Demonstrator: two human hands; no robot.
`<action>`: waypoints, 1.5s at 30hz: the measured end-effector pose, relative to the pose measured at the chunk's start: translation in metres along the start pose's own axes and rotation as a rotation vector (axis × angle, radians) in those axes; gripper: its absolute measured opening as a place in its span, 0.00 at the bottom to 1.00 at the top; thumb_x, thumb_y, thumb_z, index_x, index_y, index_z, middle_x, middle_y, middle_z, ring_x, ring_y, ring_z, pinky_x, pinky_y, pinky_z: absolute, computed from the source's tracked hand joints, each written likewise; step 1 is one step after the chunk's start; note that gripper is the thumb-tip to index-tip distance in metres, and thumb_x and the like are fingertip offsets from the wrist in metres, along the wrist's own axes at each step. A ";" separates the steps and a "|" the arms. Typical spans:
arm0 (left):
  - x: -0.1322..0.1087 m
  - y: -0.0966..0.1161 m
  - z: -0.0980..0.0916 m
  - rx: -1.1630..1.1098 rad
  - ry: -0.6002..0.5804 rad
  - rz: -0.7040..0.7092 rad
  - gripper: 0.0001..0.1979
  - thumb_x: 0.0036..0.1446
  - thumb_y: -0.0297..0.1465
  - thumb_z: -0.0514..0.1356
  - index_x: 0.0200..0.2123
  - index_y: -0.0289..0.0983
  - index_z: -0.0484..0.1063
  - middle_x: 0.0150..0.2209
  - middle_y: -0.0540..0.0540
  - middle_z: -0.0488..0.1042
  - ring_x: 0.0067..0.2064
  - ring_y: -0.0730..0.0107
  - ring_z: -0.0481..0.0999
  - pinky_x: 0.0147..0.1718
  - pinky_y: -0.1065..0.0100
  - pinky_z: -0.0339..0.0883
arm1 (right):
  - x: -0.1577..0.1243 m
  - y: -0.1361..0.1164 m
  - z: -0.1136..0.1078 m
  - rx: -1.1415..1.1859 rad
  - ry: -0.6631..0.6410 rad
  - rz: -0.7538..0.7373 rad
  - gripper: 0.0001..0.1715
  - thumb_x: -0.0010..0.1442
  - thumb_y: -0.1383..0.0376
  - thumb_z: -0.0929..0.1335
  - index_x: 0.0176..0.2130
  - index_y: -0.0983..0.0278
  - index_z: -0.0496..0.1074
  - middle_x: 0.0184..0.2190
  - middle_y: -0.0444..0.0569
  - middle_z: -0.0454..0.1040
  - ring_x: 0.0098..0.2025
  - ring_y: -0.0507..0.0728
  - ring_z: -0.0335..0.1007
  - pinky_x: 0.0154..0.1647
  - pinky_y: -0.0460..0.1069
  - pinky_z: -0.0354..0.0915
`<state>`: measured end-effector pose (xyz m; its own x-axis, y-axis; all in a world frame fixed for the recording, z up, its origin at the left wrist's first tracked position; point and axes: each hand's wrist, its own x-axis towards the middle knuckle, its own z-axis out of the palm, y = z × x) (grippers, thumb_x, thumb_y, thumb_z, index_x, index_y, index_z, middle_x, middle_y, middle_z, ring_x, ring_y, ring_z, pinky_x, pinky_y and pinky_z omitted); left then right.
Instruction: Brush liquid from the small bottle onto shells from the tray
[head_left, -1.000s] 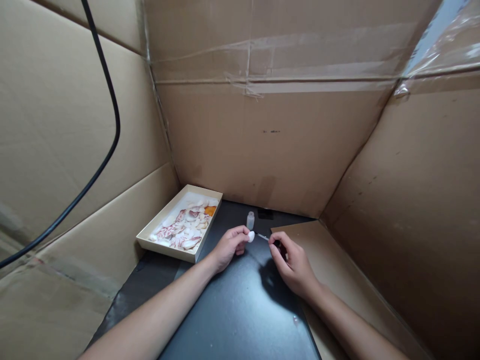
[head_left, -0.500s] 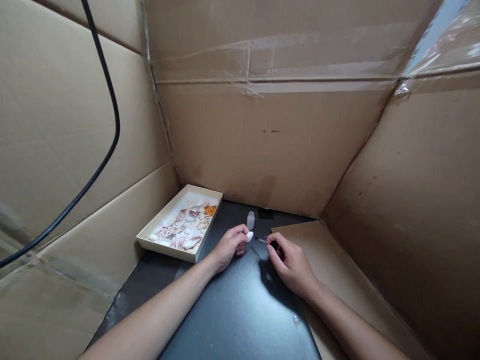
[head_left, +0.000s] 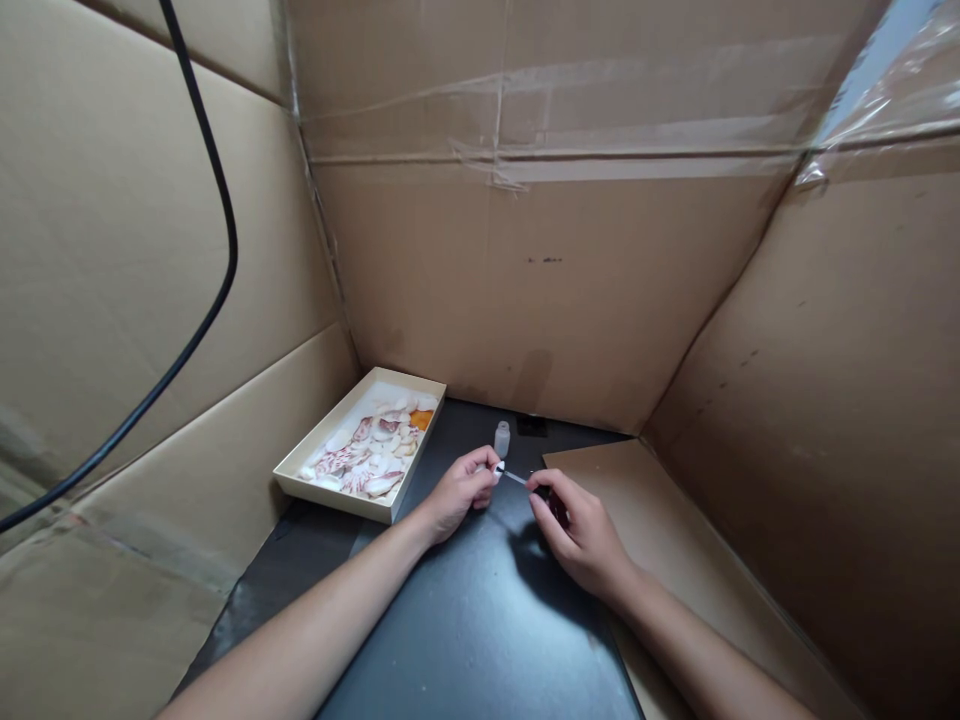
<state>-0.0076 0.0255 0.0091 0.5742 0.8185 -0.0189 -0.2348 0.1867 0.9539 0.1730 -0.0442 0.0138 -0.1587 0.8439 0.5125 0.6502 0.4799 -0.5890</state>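
Observation:
Between the fingertips of my left hand (head_left: 466, 488) is a small white seashell (head_left: 499, 469). My right hand (head_left: 574, 522) grips the dark cap of a small brush (head_left: 516, 478), whose thin stem points left. The dark brush tip meets the face of the shell. Just behind the shell a small clear glass bottle (head_left: 502, 440) stands upright and uncapped on the dark table (head_left: 450, 620). Most of the cap is hidden by my right fingers.
A shallow cream box (head_left: 337, 507) of assorted seashells (head_left: 375, 455) lies at the left. Flat cardboard (head_left: 600, 460) rests at the right. Cardboard walls (head_left: 540, 270) enclose the table, and a black cable (head_left: 225, 200) hangs at the left.
My right hand has shifted slightly left, bringing the brush tip from a small gap away onto the shell. My left hand stays almost in place with the shell.

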 end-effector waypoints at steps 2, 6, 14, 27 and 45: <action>0.000 0.000 0.000 0.004 0.005 -0.010 0.10 0.48 0.30 0.59 0.27 0.36 0.58 0.20 0.58 0.51 0.20 0.84 0.48 0.21 0.74 0.41 | 0.000 0.000 0.000 -0.047 0.019 0.041 0.07 0.64 0.63 0.62 0.40 0.61 0.68 0.26 0.42 0.69 0.24 0.50 0.64 0.28 0.44 0.59; 0.000 0.001 0.000 0.015 -0.001 -0.022 0.09 0.48 0.30 0.59 0.27 0.36 0.58 0.20 0.58 0.50 0.20 0.83 0.48 0.21 0.75 0.41 | 0.000 -0.001 0.000 -0.034 0.053 0.015 0.08 0.64 0.63 0.61 0.41 0.62 0.68 0.27 0.43 0.69 0.25 0.51 0.64 0.28 0.44 0.60; 0.000 0.002 0.001 0.034 0.004 -0.034 0.09 0.47 0.30 0.58 0.27 0.36 0.58 0.19 0.58 0.50 0.20 0.83 0.48 0.21 0.75 0.41 | 0.001 0.000 -0.001 -0.031 0.077 0.010 0.08 0.64 0.64 0.62 0.41 0.62 0.68 0.29 0.45 0.71 0.25 0.51 0.65 0.28 0.44 0.61; 0.001 0.001 -0.001 0.006 -0.002 -0.049 0.07 0.46 0.29 0.57 0.27 0.36 0.58 0.20 0.58 0.50 0.20 0.83 0.47 0.21 0.74 0.41 | -0.001 -0.002 0.000 -0.011 0.046 -0.018 0.10 0.64 0.63 0.62 0.42 0.62 0.70 0.31 0.46 0.72 0.26 0.51 0.66 0.29 0.44 0.62; 0.001 0.001 0.002 0.020 0.020 -0.065 0.07 0.47 0.30 0.56 0.28 0.36 0.58 0.20 0.58 0.50 0.20 0.83 0.48 0.20 0.75 0.40 | -0.001 -0.004 0.001 -0.039 0.031 -0.051 0.08 0.63 0.65 0.64 0.42 0.62 0.70 0.28 0.45 0.72 0.24 0.50 0.66 0.27 0.44 0.61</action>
<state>-0.0054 0.0257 0.0108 0.5719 0.8157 -0.0872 -0.1814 0.2293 0.9563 0.1701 -0.0465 0.0155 -0.1698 0.8107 0.5603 0.6701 0.5119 -0.5375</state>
